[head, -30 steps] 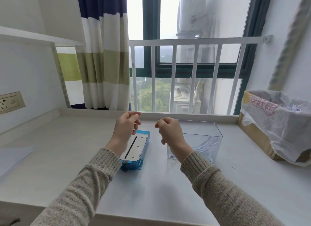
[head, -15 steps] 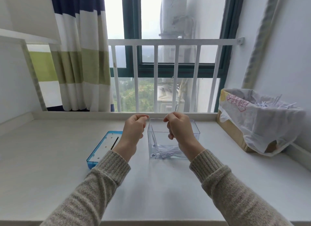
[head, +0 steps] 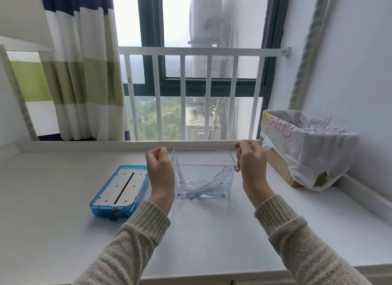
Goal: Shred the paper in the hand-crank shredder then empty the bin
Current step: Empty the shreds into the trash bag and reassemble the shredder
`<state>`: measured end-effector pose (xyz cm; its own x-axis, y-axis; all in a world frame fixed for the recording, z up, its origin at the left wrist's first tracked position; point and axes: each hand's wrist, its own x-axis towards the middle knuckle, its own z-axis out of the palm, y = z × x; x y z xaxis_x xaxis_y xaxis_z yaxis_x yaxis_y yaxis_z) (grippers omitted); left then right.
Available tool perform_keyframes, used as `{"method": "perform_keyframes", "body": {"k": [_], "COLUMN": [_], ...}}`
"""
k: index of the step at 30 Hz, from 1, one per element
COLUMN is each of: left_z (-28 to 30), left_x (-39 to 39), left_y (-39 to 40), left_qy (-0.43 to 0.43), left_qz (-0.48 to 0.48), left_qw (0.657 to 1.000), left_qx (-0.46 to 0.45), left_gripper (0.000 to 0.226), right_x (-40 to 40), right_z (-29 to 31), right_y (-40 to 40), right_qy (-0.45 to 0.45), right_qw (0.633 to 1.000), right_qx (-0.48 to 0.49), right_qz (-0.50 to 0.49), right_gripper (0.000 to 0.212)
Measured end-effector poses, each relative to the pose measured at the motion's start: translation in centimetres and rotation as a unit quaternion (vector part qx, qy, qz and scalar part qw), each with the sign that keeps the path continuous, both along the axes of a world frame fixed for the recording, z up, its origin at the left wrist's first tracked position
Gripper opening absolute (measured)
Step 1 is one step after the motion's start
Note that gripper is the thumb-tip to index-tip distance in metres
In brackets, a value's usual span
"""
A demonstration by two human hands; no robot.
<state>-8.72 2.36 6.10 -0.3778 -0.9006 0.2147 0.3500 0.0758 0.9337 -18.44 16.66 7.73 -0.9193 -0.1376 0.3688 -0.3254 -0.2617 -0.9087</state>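
Person at the white windowsill counter [head: 63,231], both arms out in beige knit sleeves. Clear square plastic bin [head: 202,173] sits upright on the counter btwn the two hands, w/ a loose tangle of white paper shreds [head: 203,184] lying in its bottom. Left hand [head: 160,171] hangs just beside the bin's left wall, fingers loosely curled, holding nothing; can't tell if it touches the plastic. Right hand [head: 252,166] is at the bin's right rear corner, fingers curled w/ fingertips at rim height, but contact isn't clear. Blue translucent shredder top w/ white slotted plate [head: 121,190] lies flat on the counter, left of the bin, apart from it. Far right, against the wall: cardboard box lined w/ a white plastic bag [head: 305,149], more shreds inside.
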Motion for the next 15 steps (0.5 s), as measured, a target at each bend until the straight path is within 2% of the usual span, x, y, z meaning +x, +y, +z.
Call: {"method": "perform_keyframes", "body": {"k": [4, 8, 10, 15], "left_z": [-1.2, -2.3, -2.9, -4.2], "left_x": [-0.6, -1.4, -1.8, -2.5], "left_y": [-0.6, -1.2, -1.6, -2.8], "left_qy": [-0.003, -0.009, -0.015, -0.034], "left_qz": [0.001, 0.001, 0.000, -0.022], "left_qw": [0.999, 0.998, 0.996, 0.989], "left_qx": [0.036, 0.068, 0.084, 0.142], "left_gripper": [0.019, 0.032, 0.032, 0.037], "right_x": [-1.6, -2.3, -2.6, -3.5], "right_z": [-1.6, -2.7, -3.3, -4.9], "right_y": [0.1, 0.1, 0.1, -0.2], "right_qy": [-0.003, -0.037, -0.079, -0.224], "right_qw": [0.998, 0.993, 0.993, 0.972], "right_qx": [-0.024, -0.042, -0.039, -0.047], "right_qz": [-0.065, -0.100, -0.080, 0.046], "right_gripper": [0.020, 0.024, 0.031, 0.054]}}
